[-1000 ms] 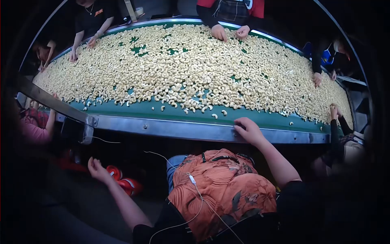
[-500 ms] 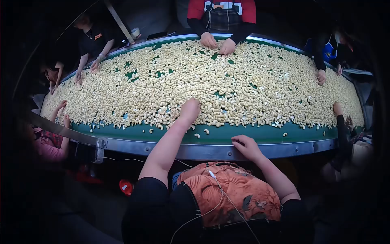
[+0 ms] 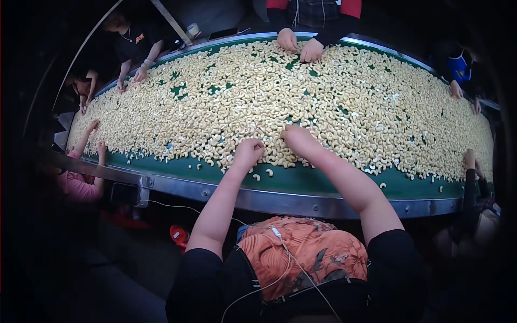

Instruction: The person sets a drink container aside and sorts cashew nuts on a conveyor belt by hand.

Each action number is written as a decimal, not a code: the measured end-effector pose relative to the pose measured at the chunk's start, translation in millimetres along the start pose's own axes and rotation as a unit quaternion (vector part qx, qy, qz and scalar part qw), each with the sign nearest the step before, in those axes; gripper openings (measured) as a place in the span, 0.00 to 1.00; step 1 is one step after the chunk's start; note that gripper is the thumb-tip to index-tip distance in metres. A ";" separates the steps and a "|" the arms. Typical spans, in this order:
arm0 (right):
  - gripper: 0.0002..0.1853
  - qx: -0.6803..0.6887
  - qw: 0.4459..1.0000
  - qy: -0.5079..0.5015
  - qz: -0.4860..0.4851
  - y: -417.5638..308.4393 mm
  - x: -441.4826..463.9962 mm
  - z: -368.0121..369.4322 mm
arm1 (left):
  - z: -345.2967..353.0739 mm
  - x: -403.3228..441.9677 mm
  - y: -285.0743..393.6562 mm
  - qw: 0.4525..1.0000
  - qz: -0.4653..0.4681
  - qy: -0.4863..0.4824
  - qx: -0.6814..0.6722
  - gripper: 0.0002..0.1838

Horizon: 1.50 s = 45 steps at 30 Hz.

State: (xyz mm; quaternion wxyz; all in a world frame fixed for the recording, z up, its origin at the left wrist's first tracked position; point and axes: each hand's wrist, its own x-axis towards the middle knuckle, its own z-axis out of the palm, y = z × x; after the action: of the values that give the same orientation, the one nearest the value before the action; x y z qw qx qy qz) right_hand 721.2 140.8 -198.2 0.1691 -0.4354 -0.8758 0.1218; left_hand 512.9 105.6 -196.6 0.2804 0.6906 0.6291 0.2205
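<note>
While cashews (image 3: 215,116) lie spread over green belt (image 3: 299,182), left hand (image 3: 248,153) and right hand (image 3: 299,141) reach to their near edge, fingers curled; exact opening and any grip, cannot tell. Fingertip work seems underway; small loose cashews call for light pinch.

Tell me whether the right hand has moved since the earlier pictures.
Yes: away from the rail, the right hand has moved forward and left, to the cashews.

Green work surface (image 3: 301,181), with metal rim (image 3: 280,202); densely strewn with pale, curved cashews (image 3: 242,102), some scattered singly toward near side.
</note>
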 end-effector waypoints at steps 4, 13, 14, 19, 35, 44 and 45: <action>0.03 0.039 0.999 0.015 0.015 3.5 -15.8 -0.8 | 2.2 -2.9 20.1 0.993 -0.039 -0.024 0.107 0.08; 0.06 0.587 0.771 -0.039 0.244 7.7 -90.5 -17.4 | -11.4 -1.2 1.5 0.962 -0.147 -0.032 -0.230 0.06; 0.06 0.677 0.672 -0.070 0.290 6.3 -102.6 -21.2 | -5.4 2.3 5.3 0.986 -0.119 -0.035 -0.110 0.06; 0.06 0.786 0.481 -0.079 0.380 5.6 -161.1 -44.8 | 23.8 5.7 11.2 0.977 -0.040 0.059 0.203 0.07; 0.06 0.455 0.834 -0.012 0.312 139.6 -122.9 -64.6 | 101.9 29.1 134.9 0.977 0.015 -0.118 -0.180 0.09; 0.10 0.253 0.960 0.000 0.122 81.8 -153.2 -55.2 | 120.3 32.5 126.2 0.881 -0.101 -0.112 -0.449 0.08; 0.10 0.153 0.982 -0.004 0.107 73.2 -152.3 -45.3 | 113.6 21.0 134.4 0.839 -0.125 -0.083 -0.523 0.08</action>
State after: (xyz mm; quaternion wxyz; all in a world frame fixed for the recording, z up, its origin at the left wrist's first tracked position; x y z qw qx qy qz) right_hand 878.1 64.6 -212.2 0.2162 -0.4953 -0.7955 0.2739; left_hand 690.1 107.0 -193.0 0.6761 0.3729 0.4755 0.4216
